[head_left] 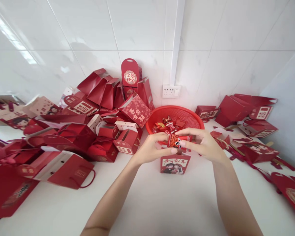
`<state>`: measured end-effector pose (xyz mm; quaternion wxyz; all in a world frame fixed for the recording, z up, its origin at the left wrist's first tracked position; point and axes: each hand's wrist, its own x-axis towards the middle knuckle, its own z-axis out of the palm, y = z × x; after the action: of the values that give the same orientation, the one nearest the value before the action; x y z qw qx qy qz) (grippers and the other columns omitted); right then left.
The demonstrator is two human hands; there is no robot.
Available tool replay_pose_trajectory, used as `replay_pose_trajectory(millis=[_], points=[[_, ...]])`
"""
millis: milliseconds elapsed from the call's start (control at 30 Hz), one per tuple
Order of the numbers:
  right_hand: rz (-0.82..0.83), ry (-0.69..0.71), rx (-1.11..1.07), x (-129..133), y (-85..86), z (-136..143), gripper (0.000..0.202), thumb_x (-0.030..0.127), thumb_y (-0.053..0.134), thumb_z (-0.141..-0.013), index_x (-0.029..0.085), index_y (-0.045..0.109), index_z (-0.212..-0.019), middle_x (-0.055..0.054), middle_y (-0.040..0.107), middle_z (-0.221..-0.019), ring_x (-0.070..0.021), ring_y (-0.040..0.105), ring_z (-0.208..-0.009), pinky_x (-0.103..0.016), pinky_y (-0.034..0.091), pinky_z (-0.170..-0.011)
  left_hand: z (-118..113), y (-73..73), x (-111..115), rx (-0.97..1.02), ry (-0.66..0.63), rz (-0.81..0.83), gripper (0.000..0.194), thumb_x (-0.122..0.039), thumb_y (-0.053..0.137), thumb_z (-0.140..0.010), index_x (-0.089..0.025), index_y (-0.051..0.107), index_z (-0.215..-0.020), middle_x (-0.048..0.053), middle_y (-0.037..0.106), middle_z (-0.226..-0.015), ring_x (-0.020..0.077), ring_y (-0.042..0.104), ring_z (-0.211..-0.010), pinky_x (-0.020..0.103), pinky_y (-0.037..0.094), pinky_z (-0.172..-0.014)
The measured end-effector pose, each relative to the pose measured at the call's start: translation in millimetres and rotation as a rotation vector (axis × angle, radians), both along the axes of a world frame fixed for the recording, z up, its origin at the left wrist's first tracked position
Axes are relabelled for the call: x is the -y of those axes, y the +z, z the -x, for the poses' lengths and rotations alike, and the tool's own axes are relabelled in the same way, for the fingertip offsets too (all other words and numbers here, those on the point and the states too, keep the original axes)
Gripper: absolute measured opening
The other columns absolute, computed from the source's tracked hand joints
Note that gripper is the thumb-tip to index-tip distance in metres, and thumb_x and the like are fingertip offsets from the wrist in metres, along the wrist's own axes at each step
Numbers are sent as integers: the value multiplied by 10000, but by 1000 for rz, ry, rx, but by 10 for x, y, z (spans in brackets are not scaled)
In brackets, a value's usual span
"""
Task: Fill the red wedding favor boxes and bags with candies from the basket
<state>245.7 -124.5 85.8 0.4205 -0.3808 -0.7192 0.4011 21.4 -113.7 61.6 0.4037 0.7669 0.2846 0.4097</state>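
A small red snack packet (174,141) is held over the top of a red gift box (175,165) with a cartoon couple on its front. My right hand (199,142) grips the packet's right side between thumb and fingers. My left hand (157,149) is at the packet's left edge and the box's upper left rim, fingers curved round them. The box stands upright on the white table (172,200). Just behind it is a red mesh basket (191,118) holding several wrapped sweets (170,127).
Many red gift boxes (71,168) are heaped on the left, reaching back to the tiled wall (142,29). More boxes (258,144) and ribbons lie along the right side. A socket panel (171,91) is on the wall behind the basket.
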Motion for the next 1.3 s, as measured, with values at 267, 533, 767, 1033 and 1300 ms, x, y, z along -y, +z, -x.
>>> replay_pose_trajectory(millis=[267, 533, 767, 1033, 1300], points=[[6, -16, -256, 56, -2, 125, 419, 309, 851, -766, 263, 693, -1151, -44, 771, -1034, -221, 750, -926, -344, 616, -812, -173, -32, 109, 283, 181, 116, 257, -406, 753, -859, -151, 776, -839, 62, 750, -832, 225, 681, -854, 322, 529, -809], [-49, 43, -222, 73, -26, 111, 250, 219, 790, -832, 271, 712, -1064, -5, 753, -983, -174, 724, -908, -289, 598, -791, -137, -41, 110, 397, 142, 142, 302, -336, 837, -783, -196, 787, -1046, 86, 779, -1023, 224, 712, -939, 323, 553, -852], [41, 119, -297, 99, 13, 117, 219, 243, 812, -822, 257, 722, -1022, -10, 747, -952, -162, 720, -819, -243, 596, -616, -149, -38, 128, 509, 194, 102, 140, -285, 851, -775, -253, 834, -910, 28, 762, -847, 149, 682, -787, 276, 551, -777], [61, 126, -346, 84, -4, 131, 251, 249, 832, -806, 258, 736, -1038, -16, 755, -968, -176, 735, -874, -278, 636, -722, -233, -37, 158, 655, 191, 230, 173, -341, 890, -726, -219, 830, -833, 34, 766, -806, 139, 687, -726, 264, 572, -727], [40, 68, -278, 90, -25, 112, 266, 269, 784, -839, 268, 724, -1097, -33, 734, -1020, -215, 710, -944, -368, 639, -808, -217, -16, 161, 566, 197, 345, 298, -366, 904, -686, -199, 826, -920, 63, 802, -898, 201, 730, -812, 321, 595, -773]])
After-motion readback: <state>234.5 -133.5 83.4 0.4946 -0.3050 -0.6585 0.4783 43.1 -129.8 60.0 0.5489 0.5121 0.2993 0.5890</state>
